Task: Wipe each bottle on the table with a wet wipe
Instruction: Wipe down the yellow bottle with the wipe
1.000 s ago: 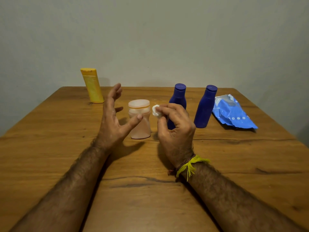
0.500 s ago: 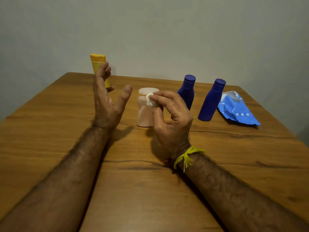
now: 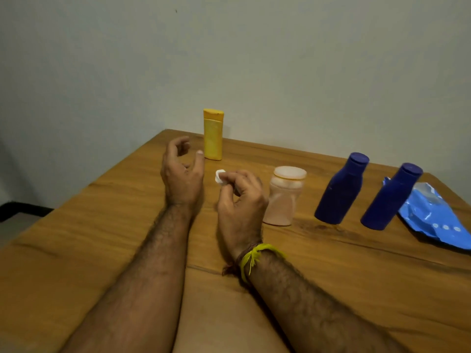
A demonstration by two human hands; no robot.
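Head view, tilted; wooden table [image 3: 331, 289] fills the lower frame, its near and right edges cut off. Blue wipes packet [image 3: 433, 220] at far right is cropped by the frame edge; a row of white dots shows on it, no readable text. Part of the packet is hidden behind the right-hand blue bottle [image 3: 390, 200].

No legible label or brand on any bottle. Yellow bottle [image 3: 213, 135] stands upright at the far edge near the wall, plain front. Peach translucent bottle [image 3: 284, 197] stands mid-table, its lower left side hidden behind the right hand. Second blue bottle [image 3: 340, 189] stands between the peach bottle and the other blue bottle; all apart from each other.

Right hand [image 3: 240, 200]: raised over the table, fingers curled, thumb and forefinger pinching a small wadded white wet wipe [image 3: 219, 176]; most of the wipe is hidden in the pinch. Yellow thread band [image 3: 254, 256] on the right wrist.

Left hand [image 3: 181, 174]: raised, back toward camera, fingers loosely curled, thumb out, holding nothing, just short of the yellow bottle and not touching it. The wipe sits between the two hands, below and near the yellow bottle.
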